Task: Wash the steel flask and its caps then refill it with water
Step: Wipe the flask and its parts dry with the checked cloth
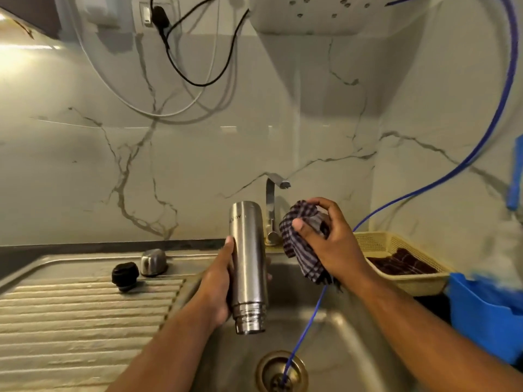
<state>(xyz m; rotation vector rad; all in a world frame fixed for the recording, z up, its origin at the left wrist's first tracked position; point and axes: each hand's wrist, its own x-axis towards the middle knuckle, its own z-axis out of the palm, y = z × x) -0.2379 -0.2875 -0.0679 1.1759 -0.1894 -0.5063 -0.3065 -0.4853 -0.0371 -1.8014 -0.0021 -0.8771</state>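
Observation:
My left hand (219, 281) grips the steel flask (248, 261) upside down over the sink basin (334, 340), its open threaded mouth pointing down. My right hand (331, 244) holds a bunched dark checked cloth (304, 250) just right of the flask, apart from it. On the ribbed draining board (85, 321) to the left lie the black inner cap (125, 275) and, behind it, the steel outer cap (153, 261). The steel tap (273, 205) stands behind the flask; no water is visible from its spout.
A thin blue hose (308, 315) runs from the upper right down into the drain (281, 372). A beige plastic basket (402, 261) holding a dark cloth sits right of the sink, with a blue tub (481, 312) beside it. Cables hang on the marble wall.

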